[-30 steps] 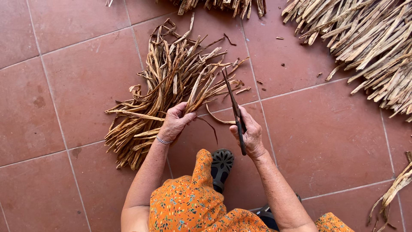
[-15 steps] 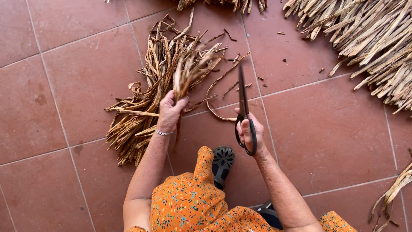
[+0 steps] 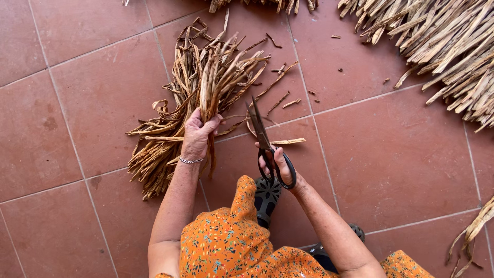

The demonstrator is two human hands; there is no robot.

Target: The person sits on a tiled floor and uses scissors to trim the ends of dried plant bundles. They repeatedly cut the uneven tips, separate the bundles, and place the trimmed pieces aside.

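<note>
My left hand (image 3: 198, 135) grips a bunch of dried brown leaf strips (image 3: 218, 72), held upright with its tips fanning away from me. A silver bracelet circles that wrist. My right hand (image 3: 278, 166) holds black scissors (image 3: 263, 141) by the handles, blades parted and pointing away, just right of the bunch. A larger pile of the same dried strips (image 3: 159, 149) lies on the terracotta tile floor (image 3: 391, 154) under and left of my left hand.
More heaps of dried strips lie at the top right (image 3: 442, 46) and top edge (image 3: 262, 4). A few strips (image 3: 476, 229) show at the right edge. Small cut scraps (image 3: 290, 103) dot the tiles. A dark shoe (image 3: 266, 198) and orange patterned clothing (image 3: 231, 247) are near me.
My left hand has lifted the bunch clear of the pile and stood it up. My right hand has moved the scissors left toward the bunch, with the blades now parted.
</note>
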